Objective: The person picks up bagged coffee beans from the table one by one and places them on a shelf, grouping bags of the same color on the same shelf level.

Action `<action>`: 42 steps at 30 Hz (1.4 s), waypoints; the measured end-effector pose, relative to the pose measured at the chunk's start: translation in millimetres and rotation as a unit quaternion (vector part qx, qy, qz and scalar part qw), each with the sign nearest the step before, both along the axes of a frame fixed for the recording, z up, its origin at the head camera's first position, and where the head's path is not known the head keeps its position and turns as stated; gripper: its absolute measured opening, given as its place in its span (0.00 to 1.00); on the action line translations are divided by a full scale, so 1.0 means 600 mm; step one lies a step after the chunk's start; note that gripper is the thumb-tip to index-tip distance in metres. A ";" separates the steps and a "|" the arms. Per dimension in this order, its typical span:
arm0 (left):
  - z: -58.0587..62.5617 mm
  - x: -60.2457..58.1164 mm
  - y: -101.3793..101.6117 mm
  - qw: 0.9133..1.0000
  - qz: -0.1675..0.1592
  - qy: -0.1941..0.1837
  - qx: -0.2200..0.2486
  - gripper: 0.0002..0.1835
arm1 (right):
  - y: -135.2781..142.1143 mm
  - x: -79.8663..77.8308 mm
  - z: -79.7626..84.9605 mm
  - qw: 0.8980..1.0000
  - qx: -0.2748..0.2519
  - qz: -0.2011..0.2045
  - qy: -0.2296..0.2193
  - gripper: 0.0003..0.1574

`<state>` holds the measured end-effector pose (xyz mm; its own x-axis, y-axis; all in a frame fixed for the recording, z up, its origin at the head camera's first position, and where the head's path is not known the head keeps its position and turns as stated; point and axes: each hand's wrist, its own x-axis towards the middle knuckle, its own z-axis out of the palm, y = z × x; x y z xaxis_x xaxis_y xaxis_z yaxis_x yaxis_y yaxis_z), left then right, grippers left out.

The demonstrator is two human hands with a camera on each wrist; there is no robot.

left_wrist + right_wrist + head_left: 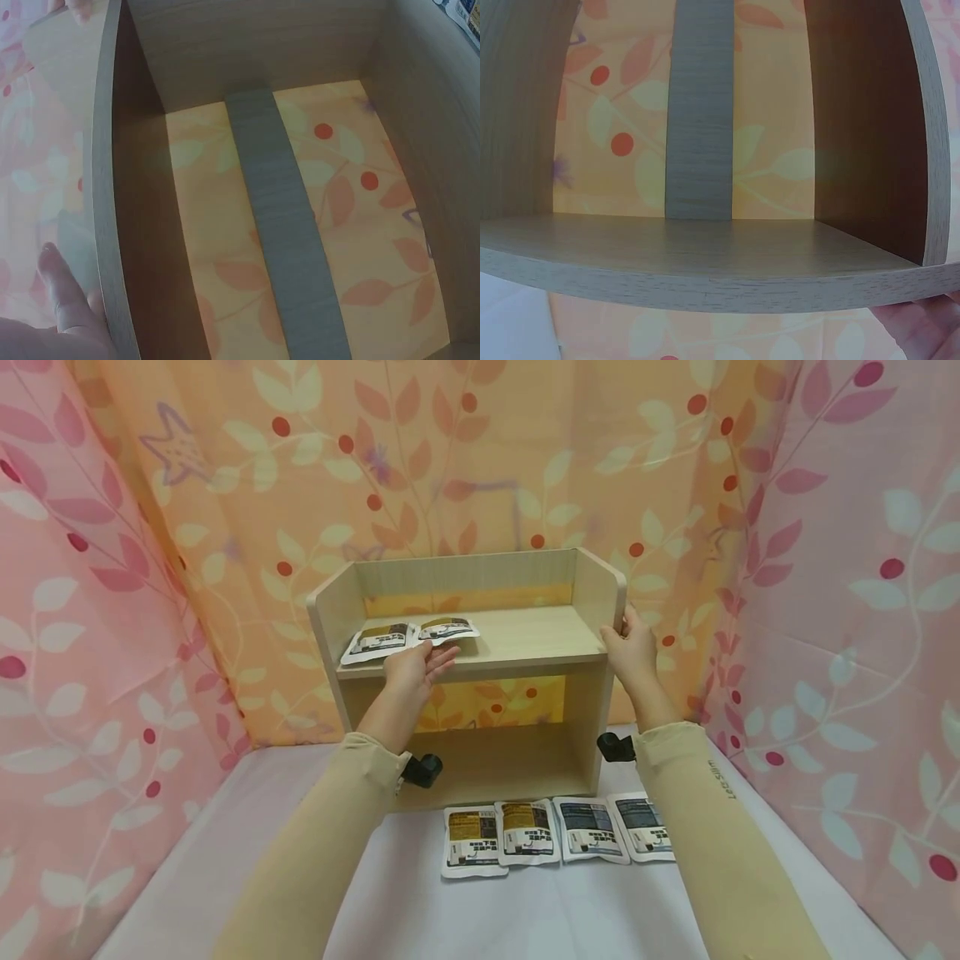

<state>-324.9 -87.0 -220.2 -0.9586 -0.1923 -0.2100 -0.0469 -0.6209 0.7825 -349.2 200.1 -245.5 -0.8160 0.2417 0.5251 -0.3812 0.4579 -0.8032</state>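
A light wood shelf unit (517, 647) stands against the backdrop. Two white food pouches with dark and gold print lie on its upper board at the left: the outer pouch (372, 642) and the inner pouch (447, 628), whose right corner stands raised. My left hand (412, 672) is at the inner pouch's front edge, thumb against it, the other fingers extended. At the unit's right end, my right hand (632, 647) grips the side panel, thumb in front and fingers behind. Both wrist views show shelf compartments, with fingers (66, 289) beside one board and fingertips (922, 322) below another.
On the white-covered table (450, 914), several more pouches (528, 832) lie in a row before the unit, gold-print ones left, blue-print ones right. The rightmost is partly hidden by my right sleeve (720, 827). Floral curtains (450, 468) enclose the back and sides.
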 end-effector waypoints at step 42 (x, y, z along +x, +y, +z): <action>-0.093 0.110 -0.067 0.966 -0.133 0.066 -0.213 0.24 | 0.000 -0.003 0.000 1.000 -0.010 0.010 -0.010 0.29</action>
<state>-259.0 -127.3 -275.7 -0.9990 0.0223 -0.0393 -0.0432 -0.2207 0.9744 -350.9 199.8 -245.6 -0.8310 0.2346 0.5044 -0.3745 0.4345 -0.8191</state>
